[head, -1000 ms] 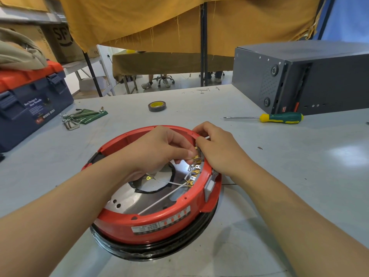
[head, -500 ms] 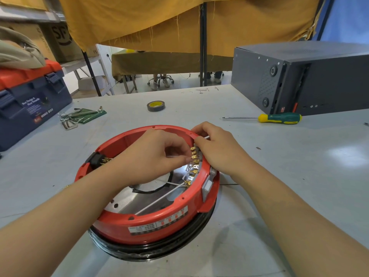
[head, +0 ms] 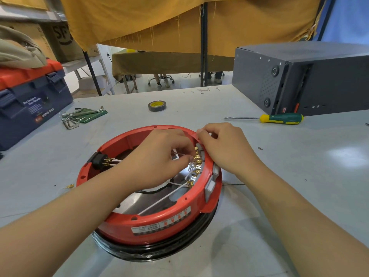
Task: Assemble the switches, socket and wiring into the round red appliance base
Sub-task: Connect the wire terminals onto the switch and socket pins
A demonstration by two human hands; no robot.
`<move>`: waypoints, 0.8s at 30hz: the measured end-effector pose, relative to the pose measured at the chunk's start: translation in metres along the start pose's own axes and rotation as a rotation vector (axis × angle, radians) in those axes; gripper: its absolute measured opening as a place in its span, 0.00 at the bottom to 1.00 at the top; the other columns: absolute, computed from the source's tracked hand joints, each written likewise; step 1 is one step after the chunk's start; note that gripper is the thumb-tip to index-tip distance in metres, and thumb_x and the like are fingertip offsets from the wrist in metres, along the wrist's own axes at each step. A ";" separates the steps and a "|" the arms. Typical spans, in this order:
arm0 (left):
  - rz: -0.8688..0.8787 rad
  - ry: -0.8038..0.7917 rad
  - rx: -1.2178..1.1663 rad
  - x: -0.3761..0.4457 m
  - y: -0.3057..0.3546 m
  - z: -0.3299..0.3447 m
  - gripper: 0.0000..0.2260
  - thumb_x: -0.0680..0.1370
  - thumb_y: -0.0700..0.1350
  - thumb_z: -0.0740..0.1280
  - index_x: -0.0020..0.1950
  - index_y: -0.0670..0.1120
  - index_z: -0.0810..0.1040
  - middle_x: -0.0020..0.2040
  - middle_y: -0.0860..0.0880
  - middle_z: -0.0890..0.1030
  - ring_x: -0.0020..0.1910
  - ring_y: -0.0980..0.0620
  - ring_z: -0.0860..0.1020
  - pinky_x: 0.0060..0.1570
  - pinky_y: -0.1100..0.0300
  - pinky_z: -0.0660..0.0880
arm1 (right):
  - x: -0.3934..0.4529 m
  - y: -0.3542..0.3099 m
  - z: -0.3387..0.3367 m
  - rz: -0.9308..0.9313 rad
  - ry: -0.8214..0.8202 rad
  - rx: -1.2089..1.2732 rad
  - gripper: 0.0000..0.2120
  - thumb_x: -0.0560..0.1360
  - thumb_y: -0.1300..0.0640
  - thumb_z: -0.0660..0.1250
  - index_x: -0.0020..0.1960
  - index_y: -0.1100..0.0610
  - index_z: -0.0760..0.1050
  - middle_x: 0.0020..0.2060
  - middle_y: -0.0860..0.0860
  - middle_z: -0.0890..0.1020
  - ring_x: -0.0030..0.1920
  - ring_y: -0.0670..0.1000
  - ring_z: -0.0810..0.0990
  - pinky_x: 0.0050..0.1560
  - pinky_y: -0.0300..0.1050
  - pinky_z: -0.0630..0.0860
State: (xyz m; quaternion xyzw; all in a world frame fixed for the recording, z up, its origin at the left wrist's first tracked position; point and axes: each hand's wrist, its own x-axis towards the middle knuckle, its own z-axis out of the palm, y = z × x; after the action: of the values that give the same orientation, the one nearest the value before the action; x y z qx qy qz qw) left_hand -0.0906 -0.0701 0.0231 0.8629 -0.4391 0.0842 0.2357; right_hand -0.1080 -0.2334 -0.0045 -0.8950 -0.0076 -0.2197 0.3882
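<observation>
The work surface is a pale grey flat table (head: 299, 176), and behind it hangs a mustard-yellow cloth (head: 179, 21) from a frame with a dark vertical pole; under the cloth one sees another covered table and the wheels of an office chair on the floor. At the far left of the table stands a dark blue plastic toolbox with an orange lid (head: 30, 96), and a beige cloth lies on top of it. Near the toolbox lies a set of metal hex keys on a green holder (head: 81, 116). Further back, near the middle, lies a small roll of dark tape with a yellow core (head: 157, 105). At the right stands a large dark grey metal case (head: 303, 76), and just in front of it lies a screwdriver with a green and yellow handle (head: 279, 118), its tip pointing left. A small brass terminal (head: 69, 185) lies loose on the table, left of the base. The round red plastic appliance base (head: 159, 222) sits in the middle near the person, on a black ring, with a label on its near wall. Inside, a black socket (head: 97, 160) is fitted in the left wall with brass pins and white wires. A row of brass terminals of the switches (head: 196, 160) runs along the inner right wall, and thin white wires (head: 159, 202) cross the shiny metal floor. The left hand (head: 151, 162) reaches inside, its fingers curled and pinching a white wire end at the terminals. The right hand (head: 225, 148) rests on the right rim, fingers curled over the rim edge.
</observation>
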 end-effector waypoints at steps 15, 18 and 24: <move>-0.005 -0.019 -0.053 0.002 0.002 0.001 0.04 0.74 0.42 0.69 0.42 0.47 0.83 0.40 0.56 0.79 0.42 0.59 0.75 0.40 0.70 0.70 | 0.000 0.002 0.005 -0.012 0.120 0.028 0.21 0.79 0.55 0.60 0.27 0.50 0.65 0.23 0.47 0.69 0.27 0.45 0.68 0.29 0.32 0.64; 0.003 -0.019 -0.040 0.002 0.003 0.003 0.04 0.75 0.42 0.69 0.43 0.46 0.83 0.39 0.57 0.77 0.42 0.60 0.74 0.40 0.72 0.67 | 0.000 0.002 0.007 -0.003 0.120 0.032 0.21 0.79 0.54 0.59 0.28 0.52 0.65 0.24 0.48 0.69 0.28 0.46 0.68 0.30 0.34 0.63; 0.010 -0.024 -0.045 0.003 0.003 0.003 0.04 0.75 0.41 0.69 0.42 0.46 0.83 0.39 0.56 0.77 0.41 0.60 0.74 0.40 0.73 0.66 | 0.000 0.001 0.008 0.000 0.100 0.004 0.20 0.80 0.54 0.58 0.29 0.53 0.63 0.25 0.49 0.69 0.33 0.52 0.69 0.36 0.45 0.64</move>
State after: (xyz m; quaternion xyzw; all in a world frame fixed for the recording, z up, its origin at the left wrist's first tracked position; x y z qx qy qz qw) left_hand -0.0917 -0.0749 0.0228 0.8561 -0.4481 0.0653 0.2492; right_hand -0.1043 -0.2289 -0.0101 -0.8821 0.0112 -0.2641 0.3900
